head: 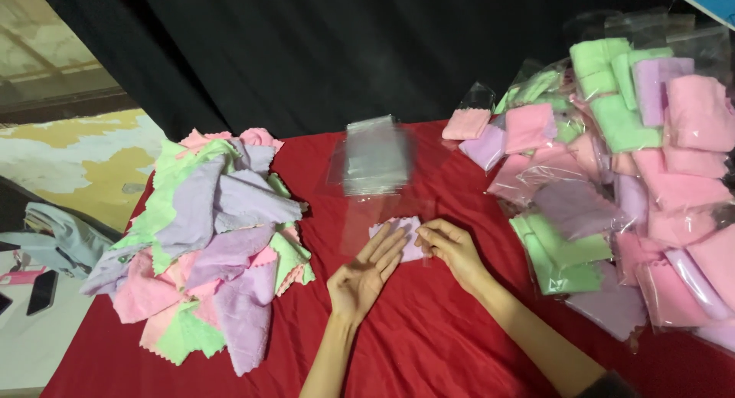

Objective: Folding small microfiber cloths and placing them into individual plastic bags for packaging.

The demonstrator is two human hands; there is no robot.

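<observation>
A folded lilac cloth lies on the red tablecloth, partly inside a clear plastic bag. My left hand lies flat with fingers apart, its fingertips resting on the cloth's near left side. My right hand has its fingers curled on the cloth's right edge, pinching it. A stack of empty clear bags sits just behind the cloth.
A loose heap of pink, green and lilac cloths covers the table's left. A big pile of bagged folded cloths fills the right side. A black curtain hangs behind. A phone lies off the table at far left.
</observation>
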